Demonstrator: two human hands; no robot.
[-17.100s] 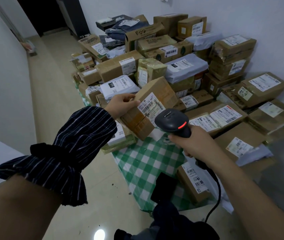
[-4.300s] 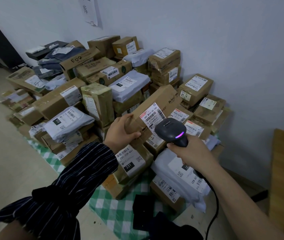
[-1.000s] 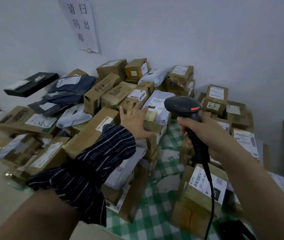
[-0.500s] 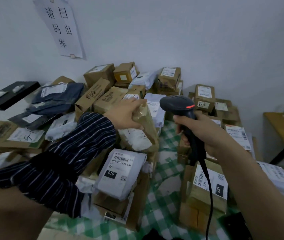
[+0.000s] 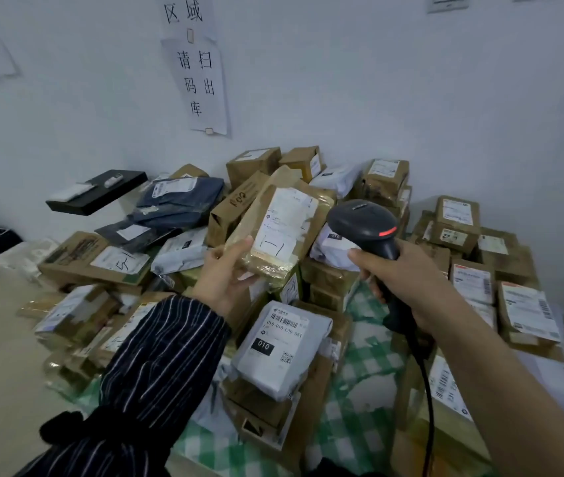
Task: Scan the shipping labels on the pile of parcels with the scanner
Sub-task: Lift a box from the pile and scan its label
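- The left hand (image 5: 225, 275), in a dark striped sleeve (image 5: 156, 366), grasps a brown taped parcel (image 5: 275, 235) by its lower end, thumb on the front face and fingers behind.
- That parcel is raised clear above the pile of parcels (image 5: 325, 278) and tilted, with its white shipping label (image 5: 289, 218) facing the camera. A handwritten mark shows on the label's lower part.
- The right hand (image 5: 409, 282) is clenched round the handle of a black scanner (image 5: 363, 222). The scanner's head sits just to the right of the raised parcel, and a red light glows on its side.
- A black cable (image 5: 426, 390) drops from the scanner's handle along the right forearm.
- Below the raised parcel, a white mailer bag (image 5: 280, 349) with a barcode and "010" lies on top of brown boxes.
- The pile rests on a green checked cloth (image 5: 359, 370) against a white wall (image 5: 411, 98).
- A paper sign (image 5: 201, 80) with printed characters is taped to the wall above the pile.
- A flat black box (image 5: 96, 194) sits at the far left of the pile.
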